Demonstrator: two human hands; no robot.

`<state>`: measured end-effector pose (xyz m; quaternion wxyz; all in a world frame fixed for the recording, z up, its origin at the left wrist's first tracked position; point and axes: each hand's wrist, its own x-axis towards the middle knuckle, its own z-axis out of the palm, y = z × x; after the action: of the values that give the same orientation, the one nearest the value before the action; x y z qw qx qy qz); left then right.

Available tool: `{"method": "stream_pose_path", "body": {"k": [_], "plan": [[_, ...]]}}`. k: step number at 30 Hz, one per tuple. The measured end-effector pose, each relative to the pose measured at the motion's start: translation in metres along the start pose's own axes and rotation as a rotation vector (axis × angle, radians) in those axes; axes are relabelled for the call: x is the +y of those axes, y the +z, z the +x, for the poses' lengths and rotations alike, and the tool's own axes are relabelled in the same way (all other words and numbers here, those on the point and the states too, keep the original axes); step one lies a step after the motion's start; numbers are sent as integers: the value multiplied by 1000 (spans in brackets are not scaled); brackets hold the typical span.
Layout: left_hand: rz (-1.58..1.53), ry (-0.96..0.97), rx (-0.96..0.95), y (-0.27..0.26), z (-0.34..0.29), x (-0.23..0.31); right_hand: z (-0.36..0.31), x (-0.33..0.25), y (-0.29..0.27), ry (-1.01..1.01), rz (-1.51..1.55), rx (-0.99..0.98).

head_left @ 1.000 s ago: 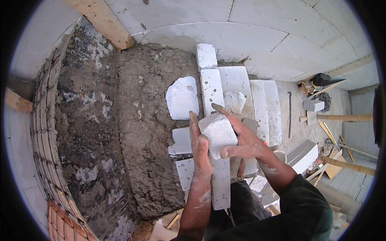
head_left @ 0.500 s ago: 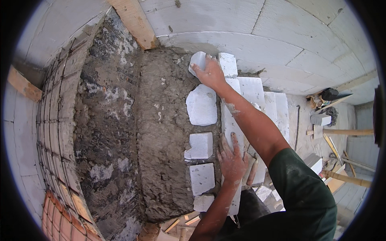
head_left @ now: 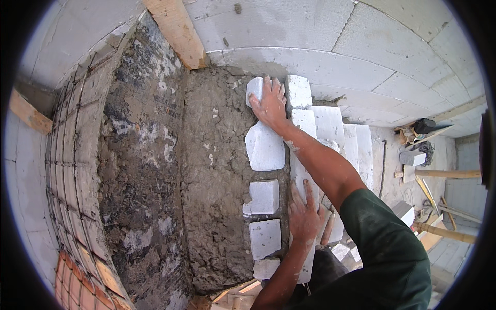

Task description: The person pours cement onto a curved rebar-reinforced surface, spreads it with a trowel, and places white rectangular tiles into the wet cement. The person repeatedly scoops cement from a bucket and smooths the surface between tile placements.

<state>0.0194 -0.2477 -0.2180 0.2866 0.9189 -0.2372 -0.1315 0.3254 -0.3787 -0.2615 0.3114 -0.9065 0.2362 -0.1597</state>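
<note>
My right hand (head_left: pixel 269 105) reaches to the far end of a row of white block pieces on wet grey mortar (head_left: pixel 212 155). Its thumb rests on a small white block (head_left: pixel 253 91), partly covered by the hand, while the other fingers spread beside it. Nearer me in the row lie a large rough-edged block piece (head_left: pixel 266 146), a notched piece (head_left: pixel 264 197), a squarish piece (head_left: pixel 265 238) and a smaller chunk (head_left: pixel 266 268). My left hand (head_left: pixel 304 217) lies open, fingers apart, on a long white block (head_left: pixel 301 170) right of the row. Both hands are dusted with mortar.
White block steps (head_left: pixel 357 150) descend on the right. A wooden-handled tool (head_left: pixel 327 230) lies by my left hand. Rebar mesh (head_left: pixel 67 165) and a stained sloping panel (head_left: pixel 139 170) flank the mortar's left. A timber (head_left: pixel 178 33) meets the far block wall (head_left: pixel 289 31). Bamboo poles (head_left: pixel 447 231) are at right.
The view has shifted slightly, so the scene sits lower in the picture. My right hand's fingers have spread out from the small block. The left hand stays flat on the long block.
</note>
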Motion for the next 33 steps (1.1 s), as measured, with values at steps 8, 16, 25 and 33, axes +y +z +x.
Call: {"method": "stream_pose_path", "body": {"k": [8,16,25,33], "plan": [[31,5,33,1,-2,-1,-1,-3,-3,-38,-66,-26],[34,-4,39,-4,1,-4,-23,-1,-130,28,645,-38],[83,-24,-16,-3,0,10,-70,223,-152,183,-260,67],[74,-47,-3,-7,3,4,-163,176,-139,295,-227,137]]}}
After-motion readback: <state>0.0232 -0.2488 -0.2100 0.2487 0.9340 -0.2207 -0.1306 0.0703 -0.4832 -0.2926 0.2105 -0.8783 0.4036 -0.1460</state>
